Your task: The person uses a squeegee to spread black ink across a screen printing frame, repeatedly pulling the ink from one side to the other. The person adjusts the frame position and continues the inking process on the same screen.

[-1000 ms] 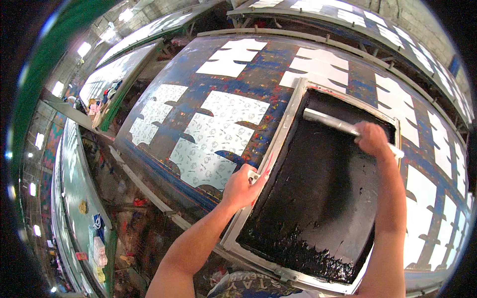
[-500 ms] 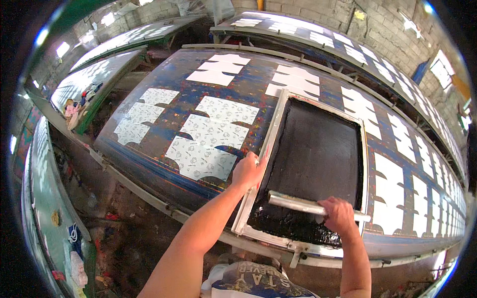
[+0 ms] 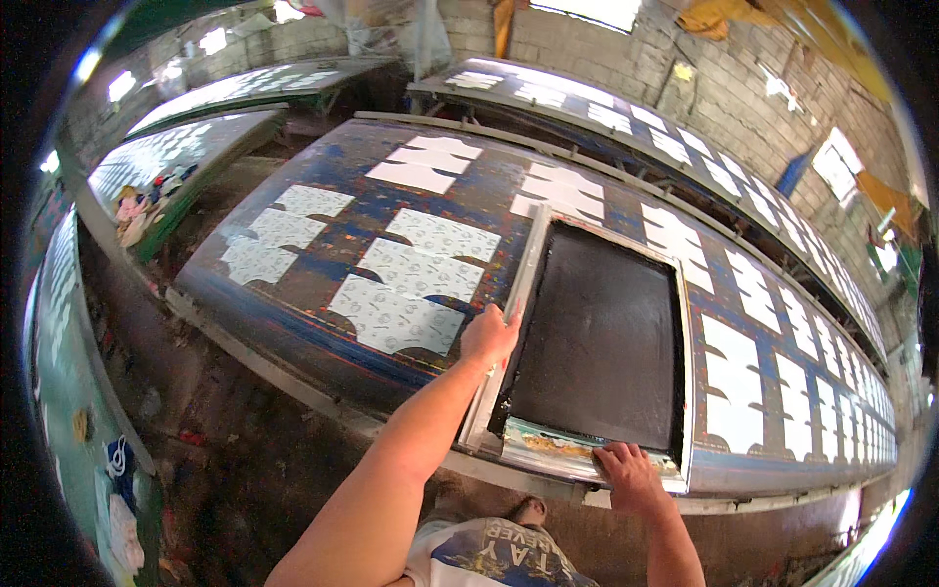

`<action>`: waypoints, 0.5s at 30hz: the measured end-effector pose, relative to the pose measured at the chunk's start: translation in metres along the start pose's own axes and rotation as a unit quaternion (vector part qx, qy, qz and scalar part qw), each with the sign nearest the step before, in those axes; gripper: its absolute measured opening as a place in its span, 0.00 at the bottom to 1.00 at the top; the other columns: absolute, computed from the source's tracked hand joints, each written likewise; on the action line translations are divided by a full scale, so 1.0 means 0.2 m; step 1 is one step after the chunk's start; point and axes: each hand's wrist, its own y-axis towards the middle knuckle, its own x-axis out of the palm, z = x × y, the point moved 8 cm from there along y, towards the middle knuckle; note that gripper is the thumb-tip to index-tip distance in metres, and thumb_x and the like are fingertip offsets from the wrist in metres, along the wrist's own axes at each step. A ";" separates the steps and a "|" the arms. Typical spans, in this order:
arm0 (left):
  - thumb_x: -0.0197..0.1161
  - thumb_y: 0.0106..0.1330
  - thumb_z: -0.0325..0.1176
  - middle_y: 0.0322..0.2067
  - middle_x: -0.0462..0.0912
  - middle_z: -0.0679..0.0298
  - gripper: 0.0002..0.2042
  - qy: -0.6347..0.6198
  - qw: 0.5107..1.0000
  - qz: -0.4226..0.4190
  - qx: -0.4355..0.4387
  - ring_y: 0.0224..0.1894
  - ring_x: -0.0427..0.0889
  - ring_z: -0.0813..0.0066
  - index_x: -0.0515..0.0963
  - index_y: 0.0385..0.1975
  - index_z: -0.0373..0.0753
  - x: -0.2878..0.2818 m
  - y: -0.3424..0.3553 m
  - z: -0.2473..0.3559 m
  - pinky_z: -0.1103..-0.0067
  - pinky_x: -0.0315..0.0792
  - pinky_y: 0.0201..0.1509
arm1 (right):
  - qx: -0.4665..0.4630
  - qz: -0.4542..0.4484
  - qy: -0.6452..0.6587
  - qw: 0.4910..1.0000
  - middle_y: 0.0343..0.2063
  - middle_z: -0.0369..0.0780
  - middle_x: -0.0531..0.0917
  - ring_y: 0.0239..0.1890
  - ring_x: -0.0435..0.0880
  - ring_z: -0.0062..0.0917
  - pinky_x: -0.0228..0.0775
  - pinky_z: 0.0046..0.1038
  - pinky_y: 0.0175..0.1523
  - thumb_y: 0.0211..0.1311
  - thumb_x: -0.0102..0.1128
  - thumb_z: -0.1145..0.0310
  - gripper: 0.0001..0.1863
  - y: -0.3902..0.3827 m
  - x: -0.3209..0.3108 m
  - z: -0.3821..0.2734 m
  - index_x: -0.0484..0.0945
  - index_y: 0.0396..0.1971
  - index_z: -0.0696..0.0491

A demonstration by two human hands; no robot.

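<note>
Both hands gripped printing screen frame (image 3: 603, 344): left hand (image 3: 488, 336) clasped left rail, right hand (image 3: 632, 474) pressed on near rail. Frame lay flat on long blue print table (image 3: 293, 293), right of centre. Four patterned white fabric pieces (image 3: 411, 279) left of frame. Plain white pieces (image 3: 736, 386) right, row running far.

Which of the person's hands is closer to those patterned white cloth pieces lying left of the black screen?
Left. The left hand grips the screen frame at its left edge, right beside the patterned cloth pieces. The right hand rests on the frame's near edge, farther away.
</note>
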 end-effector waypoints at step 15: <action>0.64 0.74 0.64 0.47 0.91 0.43 0.33 0.118 0.990 0.074 -0.013 0.52 0.91 0.40 0.79 0.54 0.33 -0.07 -0.14 0.12 0.48 0.83 0.56 | 0.030 0.304 0.555 0.774 0.61 0.46 0.85 0.64 0.83 0.44 0.78 0.50 0.70 0.78 0.64 0.68 0.21 -0.63 0.18 0.89 0.78 0.67 0.54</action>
